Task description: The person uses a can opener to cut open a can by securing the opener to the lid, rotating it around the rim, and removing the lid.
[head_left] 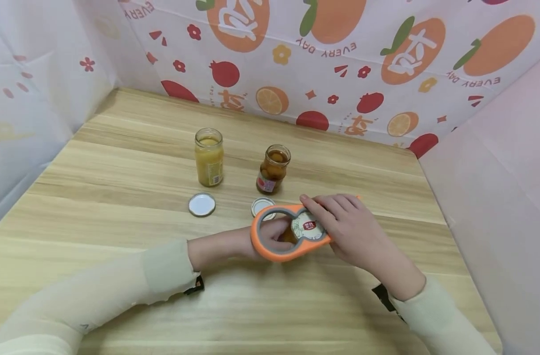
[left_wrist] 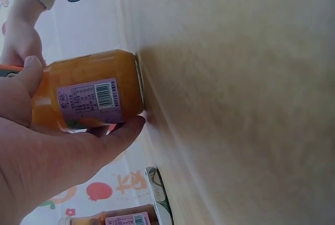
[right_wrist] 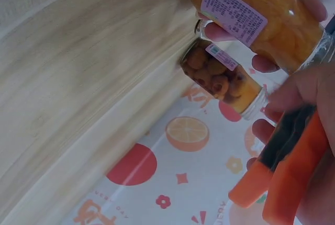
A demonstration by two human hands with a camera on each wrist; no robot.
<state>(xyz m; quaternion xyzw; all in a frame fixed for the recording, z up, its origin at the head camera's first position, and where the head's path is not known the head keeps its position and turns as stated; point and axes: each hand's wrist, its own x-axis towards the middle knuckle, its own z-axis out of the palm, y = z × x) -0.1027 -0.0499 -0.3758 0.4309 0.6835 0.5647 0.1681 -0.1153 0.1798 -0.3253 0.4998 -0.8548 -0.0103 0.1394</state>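
Note:
My left hand (left_wrist: 57,152) grips a glass jar of orange fruit (left_wrist: 89,86) around its side, and the jar stands on the table. A pale lid (head_left: 308,225) with a red mark covers its top. My right hand (head_left: 356,231) holds the handles of an orange jar opener (head_left: 274,257) with grey-lined openings. Its smaller opening sits around the lid, while the larger one lies over my left hand. In the right wrist view the two orange handles (right_wrist: 298,183) show beneath my fingers, slightly apart at their ends.
Behind my hands stand an open jar of yellow contents (head_left: 209,162) and an open jar of dark round fruit (head_left: 273,172). One loose lid (head_left: 202,204) lies before the yellow jar, another lid (head_left: 260,202) before the dark one. Printed cloth (head_left: 279,74) walls the table's back.

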